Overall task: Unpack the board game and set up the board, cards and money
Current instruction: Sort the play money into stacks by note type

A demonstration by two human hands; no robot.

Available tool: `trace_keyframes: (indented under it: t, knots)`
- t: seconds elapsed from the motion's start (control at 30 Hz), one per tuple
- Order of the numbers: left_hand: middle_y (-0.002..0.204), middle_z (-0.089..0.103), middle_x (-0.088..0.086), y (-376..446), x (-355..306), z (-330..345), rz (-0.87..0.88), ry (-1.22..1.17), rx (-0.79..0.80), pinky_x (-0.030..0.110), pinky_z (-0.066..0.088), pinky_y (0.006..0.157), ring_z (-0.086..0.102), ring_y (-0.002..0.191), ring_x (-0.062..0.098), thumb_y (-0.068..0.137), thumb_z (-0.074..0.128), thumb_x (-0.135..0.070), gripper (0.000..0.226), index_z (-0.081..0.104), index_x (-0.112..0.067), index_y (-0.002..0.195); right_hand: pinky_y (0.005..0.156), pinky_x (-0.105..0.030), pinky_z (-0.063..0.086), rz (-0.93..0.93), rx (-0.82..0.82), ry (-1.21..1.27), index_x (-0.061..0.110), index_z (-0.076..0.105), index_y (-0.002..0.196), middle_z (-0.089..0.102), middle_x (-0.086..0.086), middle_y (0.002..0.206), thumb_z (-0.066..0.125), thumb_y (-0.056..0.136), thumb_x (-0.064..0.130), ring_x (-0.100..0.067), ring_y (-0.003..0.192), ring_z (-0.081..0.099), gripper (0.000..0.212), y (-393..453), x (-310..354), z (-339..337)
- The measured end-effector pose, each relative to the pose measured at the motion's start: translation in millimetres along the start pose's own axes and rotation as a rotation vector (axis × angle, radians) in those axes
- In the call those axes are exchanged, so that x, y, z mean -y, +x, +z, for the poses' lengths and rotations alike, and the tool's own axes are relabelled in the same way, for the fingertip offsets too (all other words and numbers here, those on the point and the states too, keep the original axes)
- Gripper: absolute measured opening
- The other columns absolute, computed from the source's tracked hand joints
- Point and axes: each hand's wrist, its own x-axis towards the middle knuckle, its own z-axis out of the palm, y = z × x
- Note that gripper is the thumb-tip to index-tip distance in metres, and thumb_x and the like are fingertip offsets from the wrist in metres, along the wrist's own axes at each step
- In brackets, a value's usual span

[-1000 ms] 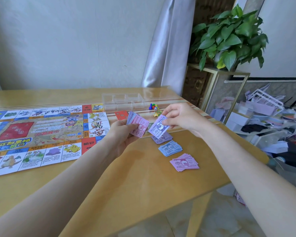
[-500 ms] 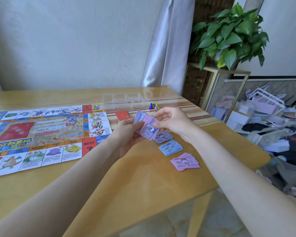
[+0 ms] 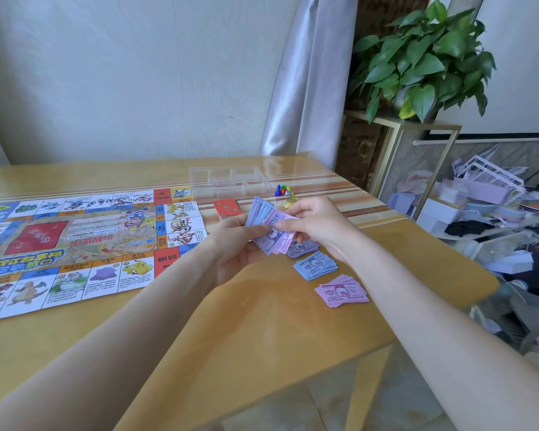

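Observation:
The game board (image 3: 75, 241) lies unfolded on the left half of the wooden table (image 3: 262, 331). My left hand (image 3: 234, 253) grips a fanned stack of play money (image 3: 266, 227), purple and pink notes. My right hand (image 3: 315, 225) pinches the top note of that stack. Three sorted piles lie under and right of my hands: purple notes (image 3: 304, 248), blue notes (image 3: 315, 265) and pink notes (image 3: 343, 291). A red card deck (image 3: 227, 207) sits by the board's corner.
A clear plastic tray (image 3: 229, 179) with compartments stands behind the cards. Coloured pawns and a die (image 3: 283, 191) sit to its right. Beyond the table's right edge are a potted plant (image 3: 423, 60) on a gold stand and cluttered shelves (image 3: 492, 213).
My right hand laid a purple note on the purple pile and came back to the stack in my left hand, where it now pinches the top note.

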Motion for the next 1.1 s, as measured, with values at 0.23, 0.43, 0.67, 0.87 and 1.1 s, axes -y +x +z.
trace_keyframes:
  t: [0.23, 0.43, 0.67, 0.87, 1.1]
  knots:
    - [0.087, 0.072, 0.016, 2.5, -3.1, 5.1, -0.058, -0.179, 0.025, 0.032, 0.059, 0.07, 0.071, 0.074, 0.025, 0.095, 0.044, 0.001, 0.02, 0.063, -0.004, 0.102, 0.064, -0.025, 0.057, -0.062, 0.012, 0.111, 0.004, 0.061, 0.091, 0.064, -0.008, 0.078, 0.063, 0.081, -0.01, -0.016, 0.066, 0.064, 0.018, 1.8, 2.9, -3.3]
    - [0.077, 0.072, 0.013, 9.3, 1.2, 6.8, -0.073, -0.219, -0.05, 0.027, 0.059, 0.061, 0.071, 0.064, 0.02, 0.091, 0.047, 0.008, 0.019, 0.06, -0.002, 0.101, 0.05, -0.019, 0.047, 0.001, -0.052, -0.03, 0.007, 0.063, 0.089, 0.063, -0.005, 0.073, 0.076, 0.074, 0.003, -0.016, 0.057, 0.056, 0.02, 6.0, -3.1, -7.1]
    - [0.069, 0.07, 0.006, 15.9, 0.4, -1.3, -0.029, -0.107, -0.124, 0.024, 0.058, 0.055, 0.068, 0.058, 0.013, 0.094, 0.048, 0.0, 0.014, 0.059, -0.006, 0.099, 0.044, -0.016, 0.043, 0.01, 0.029, 0.025, 0.005, 0.061, 0.09, 0.061, -0.007, 0.067, 0.069, 0.078, -0.006, -0.012, 0.051, 0.054, 0.018, 8.7, -3.1, -9.4]
    - [0.094, 0.066, 0.018, 12.0, 3.8, -16.5, -0.033, -0.181, -0.152, 0.027, 0.057, 0.063, 0.071, 0.064, 0.019, 0.094, 0.044, 0.002, 0.016, 0.056, -0.003, 0.104, 0.042, -0.016, 0.033, 0.134, -0.168, -0.077, 0.009, 0.061, 0.097, 0.058, -0.004, 0.071, 0.064, 0.083, -0.001, -0.009, 0.053, 0.047, 0.017, 13.6, -18.2, -31.9]
    - [0.09, 0.066, 0.017, 10.2, 5.1, -15.4, -0.038, -0.183, -0.156, 0.026, 0.058, 0.06, 0.071, 0.063, 0.018, 0.094, 0.045, 0.003, 0.014, 0.056, -0.004, 0.099, 0.071, -0.022, 0.038, 0.185, -0.235, -0.426, 0.013, 0.066, 0.101, 0.059, -0.006, 0.113, 0.071, 0.079, 0.009, -0.019, 0.094, 0.053, 0.023, 19.8, -39.8, -16.0]
